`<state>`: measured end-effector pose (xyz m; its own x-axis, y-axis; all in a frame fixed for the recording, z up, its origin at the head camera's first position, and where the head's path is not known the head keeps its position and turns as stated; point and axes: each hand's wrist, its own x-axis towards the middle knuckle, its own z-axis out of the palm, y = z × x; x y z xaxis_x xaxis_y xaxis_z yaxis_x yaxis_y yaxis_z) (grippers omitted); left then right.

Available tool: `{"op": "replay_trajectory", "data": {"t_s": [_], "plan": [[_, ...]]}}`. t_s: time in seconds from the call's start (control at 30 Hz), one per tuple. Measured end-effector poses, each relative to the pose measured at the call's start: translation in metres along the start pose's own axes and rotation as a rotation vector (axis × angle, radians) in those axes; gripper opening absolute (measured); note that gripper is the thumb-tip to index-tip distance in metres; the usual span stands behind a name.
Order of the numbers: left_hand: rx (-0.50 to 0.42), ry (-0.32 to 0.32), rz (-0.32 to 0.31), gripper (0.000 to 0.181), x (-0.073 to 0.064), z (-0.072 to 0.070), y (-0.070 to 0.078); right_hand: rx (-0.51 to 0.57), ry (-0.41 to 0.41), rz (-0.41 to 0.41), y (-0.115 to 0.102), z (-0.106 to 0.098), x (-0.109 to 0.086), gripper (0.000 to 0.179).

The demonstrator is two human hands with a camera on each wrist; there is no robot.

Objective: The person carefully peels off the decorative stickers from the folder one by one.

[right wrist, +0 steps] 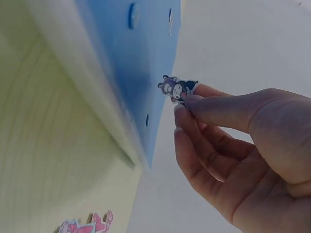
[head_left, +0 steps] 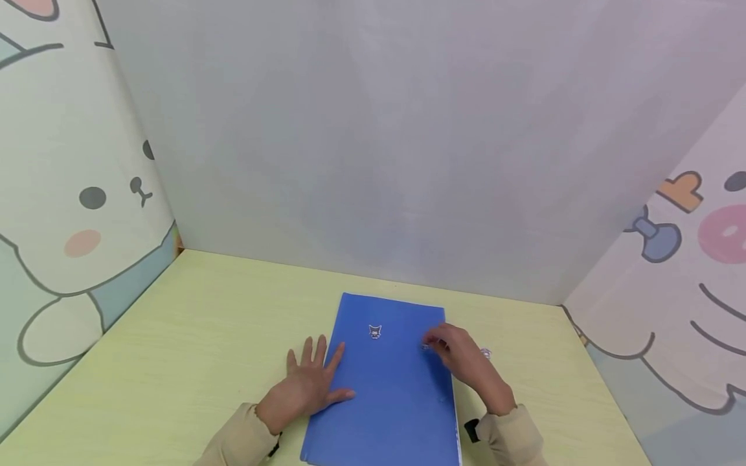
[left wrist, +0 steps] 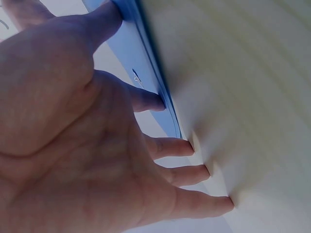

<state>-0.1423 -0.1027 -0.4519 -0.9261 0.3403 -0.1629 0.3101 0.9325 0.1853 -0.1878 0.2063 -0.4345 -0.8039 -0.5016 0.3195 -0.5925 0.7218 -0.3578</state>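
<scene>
A blue folder [head_left: 390, 401] lies flat on the table. My left hand [head_left: 303, 387] is spread over its left edge, thumb and index fingertip on the cover, the other fingertips on the tabletop in the left wrist view. Above the folder's right side, my right hand [head_left: 457, 349] pinches a small cartoon sticker [right wrist: 178, 89] between thumb and fingers, showing a dark-and-purple character with a pale outline. Another cartoon sticker [head_left: 375, 332] is on the upper part of the cover. A pink cartoon sticker [right wrist: 77, 226] lies on the table to the right of the folder.
The pale yellow-green table [head_left: 233, 310] meets a grey-white backdrop [head_left: 379, 162] at the back. Printed cartoon panels stand on the left [head_left: 70, 162] and right [head_left: 670, 310]. Small round blue fasteners [right wrist: 134, 15] show on the folder in the right wrist view.
</scene>
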Motion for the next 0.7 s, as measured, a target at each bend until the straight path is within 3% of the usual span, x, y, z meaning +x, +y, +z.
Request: {"op": "replay_trajectory", "data": {"t_s": [0.33,0.57,0.7], "plan": [[0.001,-0.007,0.001,0.086,0.001,-0.001,0.001,0.037,-0.003,0.031,0.012,-0.009,-0.014,0.018],[-0.012,-0.017,0.004,0.086,0.000,-0.003,0.000,0.040,0.034,0.007,0.019,-0.012,-0.023,0.019],[-0.016,-0.005,0.012,0.087,0.004,0.007,-0.004,0.041,0.048,0.008,0.023,-0.014,-0.026,0.018]]}}
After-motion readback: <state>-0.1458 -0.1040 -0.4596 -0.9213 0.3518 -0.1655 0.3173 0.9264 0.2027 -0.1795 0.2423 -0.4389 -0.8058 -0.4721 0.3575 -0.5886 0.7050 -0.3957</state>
